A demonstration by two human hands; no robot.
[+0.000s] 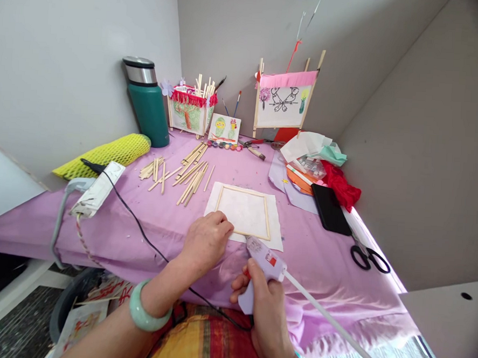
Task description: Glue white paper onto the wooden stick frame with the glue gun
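The wooden frame [267, 218] lies flat on the white paper [243, 211], just beyond the right hand's grip. The right hand [266, 305] is closed around the handle of the glue gun [263, 260]; the nozzle points away from the grip, at the frame's near edge. Contact between nozzle and wood cannot be determined. The glue stick [328, 317] projects from the gun's rear, right of the grip. The left hand [209, 236], left of the grip, rests with fingers curled at the frame's near-left corner; whether it pinches the wood cannot be determined. Loose sticks [192, 181] lie beyond and left of the grip. The phone [331, 210] and scissors [369, 257] lie right of it, well apart.
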